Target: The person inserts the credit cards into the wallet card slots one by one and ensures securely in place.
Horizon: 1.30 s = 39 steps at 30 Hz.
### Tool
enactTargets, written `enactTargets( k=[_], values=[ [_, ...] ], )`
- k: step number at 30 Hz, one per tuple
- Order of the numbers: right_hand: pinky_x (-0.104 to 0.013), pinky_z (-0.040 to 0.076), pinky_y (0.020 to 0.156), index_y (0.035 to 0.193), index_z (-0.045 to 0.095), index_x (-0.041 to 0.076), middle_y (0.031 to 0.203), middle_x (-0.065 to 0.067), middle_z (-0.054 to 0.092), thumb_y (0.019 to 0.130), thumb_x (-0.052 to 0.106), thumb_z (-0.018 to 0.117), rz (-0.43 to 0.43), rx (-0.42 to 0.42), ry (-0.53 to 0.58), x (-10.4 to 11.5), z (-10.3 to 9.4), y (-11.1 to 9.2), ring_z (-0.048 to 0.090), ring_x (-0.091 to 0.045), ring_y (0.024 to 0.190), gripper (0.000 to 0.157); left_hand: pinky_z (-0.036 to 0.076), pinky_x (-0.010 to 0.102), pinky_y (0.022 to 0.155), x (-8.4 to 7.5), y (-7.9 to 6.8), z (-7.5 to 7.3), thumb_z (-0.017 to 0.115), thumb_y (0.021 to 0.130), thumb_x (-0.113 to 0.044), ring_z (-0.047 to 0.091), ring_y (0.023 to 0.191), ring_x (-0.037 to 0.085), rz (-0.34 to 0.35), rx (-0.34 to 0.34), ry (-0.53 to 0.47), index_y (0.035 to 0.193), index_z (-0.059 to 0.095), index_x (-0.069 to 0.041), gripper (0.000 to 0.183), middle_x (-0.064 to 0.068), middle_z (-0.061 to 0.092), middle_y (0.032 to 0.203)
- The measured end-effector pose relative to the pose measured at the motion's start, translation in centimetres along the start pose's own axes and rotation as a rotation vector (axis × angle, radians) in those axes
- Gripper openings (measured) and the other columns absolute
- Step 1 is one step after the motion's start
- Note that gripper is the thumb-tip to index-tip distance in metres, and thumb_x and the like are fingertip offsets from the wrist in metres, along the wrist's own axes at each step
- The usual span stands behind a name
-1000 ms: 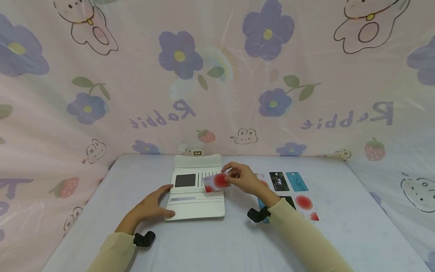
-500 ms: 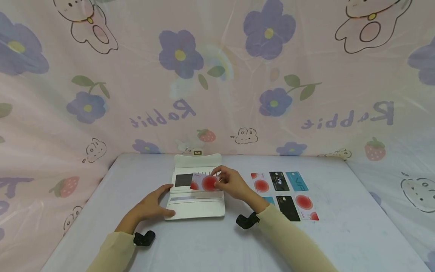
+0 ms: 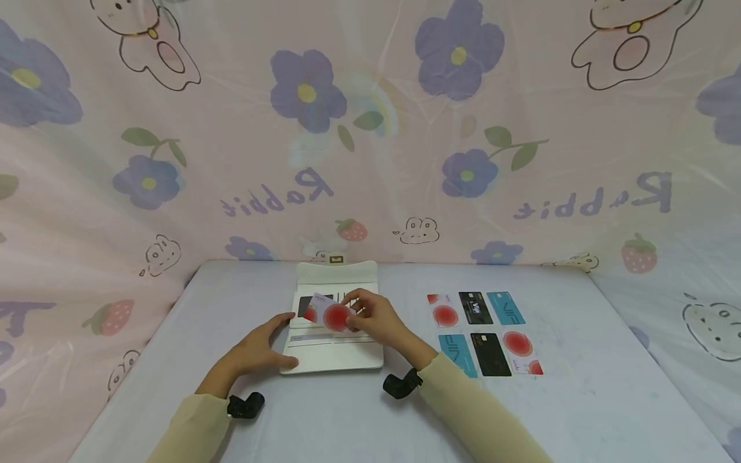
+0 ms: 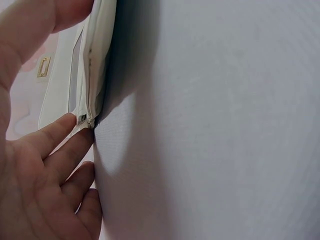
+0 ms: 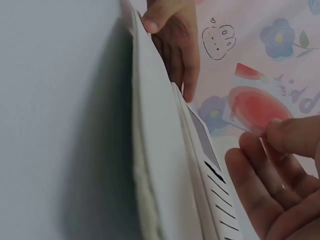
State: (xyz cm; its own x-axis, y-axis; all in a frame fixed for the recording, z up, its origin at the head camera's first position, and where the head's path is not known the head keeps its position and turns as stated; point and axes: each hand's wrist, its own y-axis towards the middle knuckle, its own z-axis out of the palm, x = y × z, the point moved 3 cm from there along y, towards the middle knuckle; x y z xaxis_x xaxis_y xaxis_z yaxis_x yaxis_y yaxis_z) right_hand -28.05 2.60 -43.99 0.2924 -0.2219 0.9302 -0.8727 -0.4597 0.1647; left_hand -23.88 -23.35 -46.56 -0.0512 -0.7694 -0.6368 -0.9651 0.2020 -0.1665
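A white, smooth, leather-like wallet [image 3: 336, 360] lies spread open on the table [image 3: 347, 427], its flap farthest away and tipped with a small rectangular gold-coloured clasp [image 3: 336, 260]. Its rounded, layered edge shows up close in the left wrist view. Inside are a dark rectangular window [image 3: 303, 303], a row of narrow dark slits and, lower, a long greyish strip [image 3: 309, 338].

The right hand [image 3: 379, 319] pinches a thin, glossy pale card with a red disc [image 3: 336, 316] by its right end, between thumb and fingertips. The card is tilted above the wallet, and the right wrist view shows it clear of the slits; from the head view it hides part of the window.

The left hand [image 3: 255, 350] spreads thumb and fingers wide along the wallet's left side, the thumb at the near corner, the fingers loosely extended and touching the edge.

To the right, six flat cards lie in two rows: pale-and-red [image 3: 445, 315], black [image 3: 476, 307] and blue [image 3: 506, 308] behind; blue [image 3: 458, 355], black [image 3: 491, 355] and pale-and-red [image 3: 518, 344] in front.

A creased pink curtain [image 3: 370, 154] printed with purple flowers hangs behind.
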Motion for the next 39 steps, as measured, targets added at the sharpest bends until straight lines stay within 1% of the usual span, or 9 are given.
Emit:
enactTargets(
  k=[4,8,12,15,18,23,30,39],
  values=[
    [-0.028,0.059,0.064,0.109,0.062,0.01,0.087,-0.015,0.066,0.086,-0.004,0.063,0.0,0.002,0.021,-0.1,0.8,0.1,0.066,-0.015,0.067,0.027,0.03,0.064,0.108,0.0,0.0,0.0,0.083,0.065,-0.042,0.033,0.14,0.043,0.003,0.001,-0.003,0.148,0.035,-0.019,0.099,0.02,0.036,0.152],
    [-0.027,0.059,0.063,0.11,0.062,0.009,0.085,-0.015,0.065,0.085,-0.005,0.062,-0.011,-0.004,0.031,-0.3,1.4,0.2,0.066,-0.014,0.065,0.028,0.03,0.065,0.108,0.0,0.0,0.1,0.083,0.065,-0.043,0.033,0.14,0.042,-0.006,0.004,-0.006,0.148,0.035,-0.02,0.098,0.019,0.037,0.152],
    [-0.024,0.057,0.061,0.111,0.062,0.013,0.084,-0.011,0.064,0.084,-0.004,0.063,-0.014,-0.021,-0.021,-0.7,1.9,0.3,0.062,-0.012,0.063,0.031,0.031,0.064,0.108,0.1,0.1,0.1,0.083,0.065,-0.043,0.035,0.139,0.041,-0.003,0.0,-0.005,0.147,0.036,-0.021,0.097,0.018,0.039,0.151],
    [-0.018,0.053,0.059,0.111,0.062,0.014,0.082,-0.007,0.063,0.084,-0.003,0.064,-0.019,-0.048,-0.078,-1.0,2.1,0.4,0.058,-0.008,0.063,0.032,0.032,0.064,0.107,0.2,0.1,0.1,0.083,0.065,-0.042,0.036,0.138,0.041,0.003,-0.001,-0.005,0.147,0.037,-0.021,0.097,0.018,0.039,0.15],
    [-0.016,0.049,0.057,0.11,0.063,0.015,0.08,-0.006,0.064,0.084,-0.002,0.065,-0.029,-0.072,-0.106,-1.2,2.3,0.4,0.054,-0.006,0.063,0.031,0.032,0.064,0.107,0.1,0.1,0.2,0.083,0.065,-0.042,0.036,0.138,0.041,0.005,-0.001,-0.007,0.147,0.037,-0.02,0.096,0.018,0.04,0.15],
    [-0.016,0.049,0.056,0.108,0.063,0.014,0.078,-0.006,0.063,0.084,-0.002,0.065,-0.029,-0.086,-0.09,-1.5,2.5,0.5,0.053,-0.007,0.064,0.029,0.031,0.064,0.107,0.1,0.1,0.2,0.084,0.065,-0.041,0.036,0.138,0.042,0.007,-0.004,-0.004,0.147,0.037,-0.019,0.097,0.019,0.04,0.15],
    [-0.015,0.045,0.058,0.107,0.064,0.011,0.079,-0.013,0.063,0.083,-0.006,0.064,-0.053,-0.098,-0.074,-1.6,3.0,0.5,0.051,-0.01,0.065,0.03,0.032,0.065,0.106,-0.1,-0.1,0.1,0.084,0.065,-0.041,0.036,0.138,0.042,-0.007,-0.002,-0.007,0.147,0.037,-0.02,0.097,0.018,0.04,0.15],
    [-0.014,0.046,0.06,0.108,0.061,0.008,0.082,-0.014,0.066,0.08,-0.007,0.064,-0.054,-0.124,-0.052,-1.9,3.3,0.6,0.053,-0.004,0.065,0.032,0.031,0.064,0.108,0.0,-0.1,0.0,0.084,0.064,-0.042,0.034,0.139,0.042,0.005,0.001,-0.002,0.148,0.035,-0.02,0.099,0.019,0.038,0.151]
  ],
)
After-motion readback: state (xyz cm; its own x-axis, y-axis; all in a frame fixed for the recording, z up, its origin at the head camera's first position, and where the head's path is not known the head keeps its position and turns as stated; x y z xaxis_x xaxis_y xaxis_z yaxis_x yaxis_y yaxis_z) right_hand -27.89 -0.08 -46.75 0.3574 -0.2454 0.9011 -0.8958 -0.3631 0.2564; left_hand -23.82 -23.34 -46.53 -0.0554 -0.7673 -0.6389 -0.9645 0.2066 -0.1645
